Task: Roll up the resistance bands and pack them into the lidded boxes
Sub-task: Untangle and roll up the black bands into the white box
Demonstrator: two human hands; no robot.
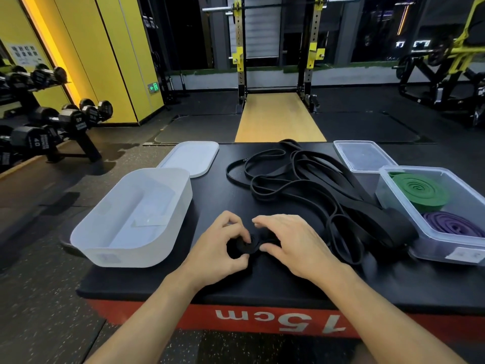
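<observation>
A small black coil [244, 247] of resistance band is pinched at lower centre of the frame between the curled fingers of the left hand [223, 245] and the right hand [291, 243], on the black-topped bench [262, 282]. The band's loose length is seen trailing right into a tangled pile of black bands [315, 185] at centre. An open white box [118, 256] is set at left, its white lid [191, 157] just behind it. At right, a green roll [420, 191] and a purple roll [454, 224] are packed in a clear box [433, 249], with a clear lid [364, 156] laid behind
</observation>
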